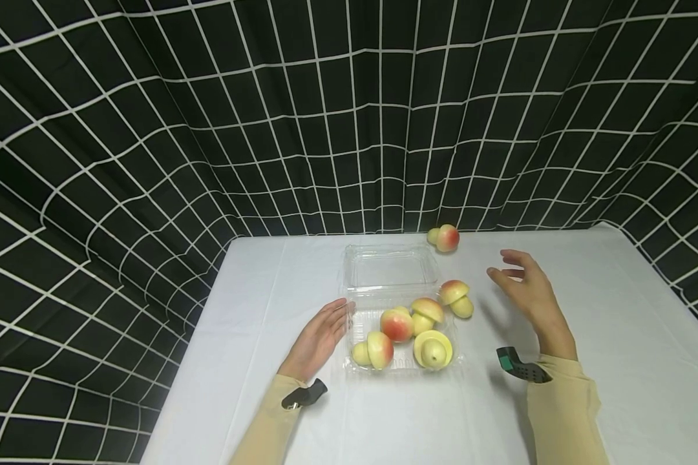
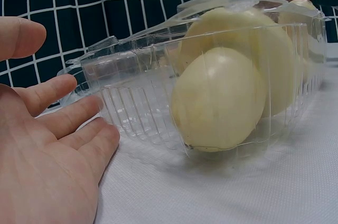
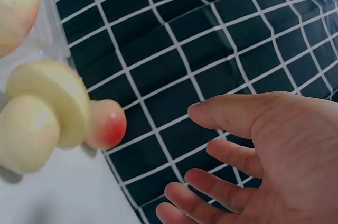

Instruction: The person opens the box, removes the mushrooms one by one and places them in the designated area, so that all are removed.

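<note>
Four mushrooms lie in the box, a fifth mushroom at right.

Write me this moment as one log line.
Left hand: open beside clear box | Right hand: empty above table | Four mushrooms inside box | Two mushrooms outside

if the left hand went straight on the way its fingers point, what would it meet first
Most likely the left side of the open, rectangular, clear plastic box. The left hand has its fingers right beside it; whether they already touch is unclear.
</note>
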A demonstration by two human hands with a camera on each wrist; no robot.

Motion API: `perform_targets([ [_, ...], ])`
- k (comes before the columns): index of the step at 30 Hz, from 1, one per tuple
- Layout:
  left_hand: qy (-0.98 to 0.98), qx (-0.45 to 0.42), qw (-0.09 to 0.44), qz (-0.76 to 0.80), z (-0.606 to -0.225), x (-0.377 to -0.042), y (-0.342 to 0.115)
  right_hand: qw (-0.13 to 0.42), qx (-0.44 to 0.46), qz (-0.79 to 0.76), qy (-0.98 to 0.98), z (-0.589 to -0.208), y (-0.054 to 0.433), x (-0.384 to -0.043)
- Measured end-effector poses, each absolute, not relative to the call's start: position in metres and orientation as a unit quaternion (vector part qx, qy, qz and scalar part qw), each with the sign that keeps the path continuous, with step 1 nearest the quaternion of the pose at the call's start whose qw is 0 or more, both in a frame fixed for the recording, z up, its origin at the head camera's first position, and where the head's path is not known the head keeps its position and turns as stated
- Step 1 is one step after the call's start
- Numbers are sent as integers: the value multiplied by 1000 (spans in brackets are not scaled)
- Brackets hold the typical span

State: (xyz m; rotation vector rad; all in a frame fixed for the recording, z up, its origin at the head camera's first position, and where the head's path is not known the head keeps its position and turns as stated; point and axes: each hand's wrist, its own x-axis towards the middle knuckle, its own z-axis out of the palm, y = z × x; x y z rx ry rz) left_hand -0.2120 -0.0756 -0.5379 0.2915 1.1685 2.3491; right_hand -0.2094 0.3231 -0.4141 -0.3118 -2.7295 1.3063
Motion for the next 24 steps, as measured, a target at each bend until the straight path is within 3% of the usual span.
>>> perform_targets([
  [24, 432, 111, 249, 860, -538, -212, -77, 57, -9, 434, -899, -392, 298, -206],
])
